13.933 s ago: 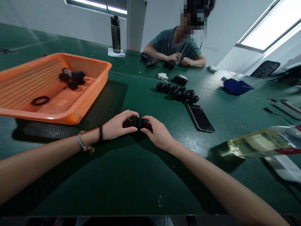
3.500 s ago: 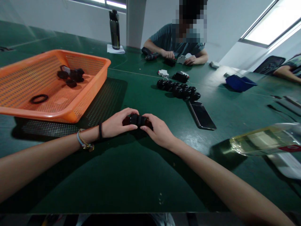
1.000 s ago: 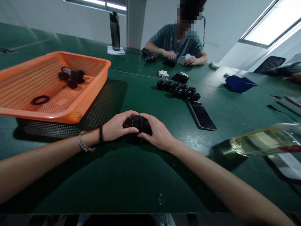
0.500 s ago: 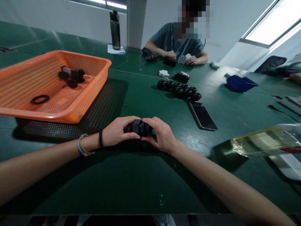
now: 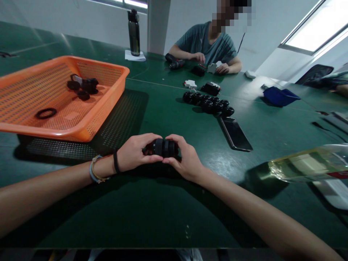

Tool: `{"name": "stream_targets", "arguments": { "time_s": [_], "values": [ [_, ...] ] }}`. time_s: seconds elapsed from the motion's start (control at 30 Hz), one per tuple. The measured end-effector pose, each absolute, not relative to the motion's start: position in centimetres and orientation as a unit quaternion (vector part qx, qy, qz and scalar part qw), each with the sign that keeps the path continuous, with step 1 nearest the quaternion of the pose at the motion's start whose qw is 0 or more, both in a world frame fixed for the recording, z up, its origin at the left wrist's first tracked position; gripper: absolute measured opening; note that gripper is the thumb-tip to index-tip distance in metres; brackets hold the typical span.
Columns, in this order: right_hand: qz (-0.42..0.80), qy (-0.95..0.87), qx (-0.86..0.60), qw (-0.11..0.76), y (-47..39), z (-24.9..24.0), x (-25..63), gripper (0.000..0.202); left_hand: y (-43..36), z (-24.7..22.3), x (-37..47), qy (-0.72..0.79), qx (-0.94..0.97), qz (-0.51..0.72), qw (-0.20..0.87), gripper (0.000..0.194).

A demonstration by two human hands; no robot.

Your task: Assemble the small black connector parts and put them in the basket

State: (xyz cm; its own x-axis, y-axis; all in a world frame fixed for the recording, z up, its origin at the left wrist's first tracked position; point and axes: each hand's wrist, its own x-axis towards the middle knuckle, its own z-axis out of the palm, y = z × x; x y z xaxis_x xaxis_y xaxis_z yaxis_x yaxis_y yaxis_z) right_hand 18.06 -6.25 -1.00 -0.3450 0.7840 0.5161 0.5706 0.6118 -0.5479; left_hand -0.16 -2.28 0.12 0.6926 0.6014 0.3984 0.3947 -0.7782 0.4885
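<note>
Between my two hands, just above the table's near half, is a black cable gland (image 5: 164, 148) with a ribbed nut, lying sideways. My left hand (image 5: 135, 152) pinches its left end between thumb and fingers. On the other end, the thumb and fingers of my right hand (image 5: 187, 158) are closed around it. The gland's outer ends are partly hidden by my fingers. Farther up the table stands a cluster of several black cable glands (image 5: 208, 105). To the left, an orange basket (image 5: 89, 134) holds several black parts (image 5: 83, 87) and a black ring (image 5: 46, 113).
A phone (image 5: 236, 134) lies beside the gland cluster. At right are a bottle of yellow liquid (image 5: 304, 163) and a blue tray (image 5: 281, 96). Across the green table (image 5: 163, 214) a person (image 5: 206, 43) sits near a power drill (image 5: 175, 62). A dark water bottle (image 5: 133, 34) stands at the back.
My right hand's fingers have shifted on the gland, exposing more of its right part. The person opposite has moved one hand slightly. The view has tilted a little.
</note>
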Motion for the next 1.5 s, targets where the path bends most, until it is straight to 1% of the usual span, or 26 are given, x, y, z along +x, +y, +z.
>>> {"name": "stream_targets", "arguments": {
  "time_s": [0.23, 0.37, 0.47, 0.53, 0.67, 0.73, 0.83, 0.93, 1.07, 1.27, 1.4, 1.5],
  "values": [
    [0.262, -0.759, -0.463, 0.374, -6.9, -0.7, 17.7, 0.034, -2.3, 0.2, -0.1, 0.271, 0.912, 0.281, 0.129, 0.052],
    [0.294, -0.738, -0.478, 0.374, -7.2, -0.6, 17.5, 0.033, -2.3, 0.1, -0.1, 0.272, 0.914, 0.278, 0.118, 0.048],
    [0.299, -0.736, -0.486, 0.364, -7.0, -0.7, 17.5, 0.035, -2.1, -0.1, -0.1, 0.287, 0.91, 0.268, 0.133, 0.047],
    [0.271, -0.746, -0.487, 0.364, -6.7, -0.9, 17.6, 0.036, -2.0, -0.1, 0.0, 0.288, 0.907, 0.261, 0.164, 0.05],
    [0.135, -0.794, -0.44, 0.398, -6.0, -1.4, 18.0, 0.041, -1.9, -0.1, 0.1, 0.267, 0.888, 0.251, 0.276, 0.059],
    [0.084, -0.805, -0.416, 0.415, -5.9, -1.5, 18.3, 0.041, -2.0, 0.0, 0.2, 0.268, 0.873, 0.239, 0.33, 0.06],
    [0.041, -0.819, -0.389, 0.419, -5.8, -1.4, 18.5, 0.037, -2.3, 0.1, 0.3, 0.276, 0.852, 0.232, 0.38, 0.059],
    [0.022, -0.833, -0.366, 0.413, -5.9, -1.3, 18.5, 0.036, -2.7, 0.3, 0.5, 0.275, 0.837, 0.247, 0.404, 0.057],
    [0.04, -0.83, -0.372, 0.414, -6.1, -1.2, 18.2, 0.036, -3.2, 0.3, 0.6, 0.285, 0.84, 0.261, 0.381, 0.054],
    [0.139, -0.777, -0.433, 0.435, -6.9, -0.9, 17.3, 0.043, -3.7, 0.4, 0.7, 0.3, 0.853, 0.287, 0.315, 0.055],
    [0.198, -0.748, -0.456, 0.439, -7.3, -0.8, 17.0, 0.041, -3.6, 0.3, 0.6, 0.302, 0.869, 0.295, 0.259, 0.058],
    [0.242, -0.729, -0.466, 0.44, -7.5, -0.8, 16.8, 0.037, -3.4, 0.1, 0.5, 0.3, 0.879, 0.293, 0.228, 0.056]
  ]
}}
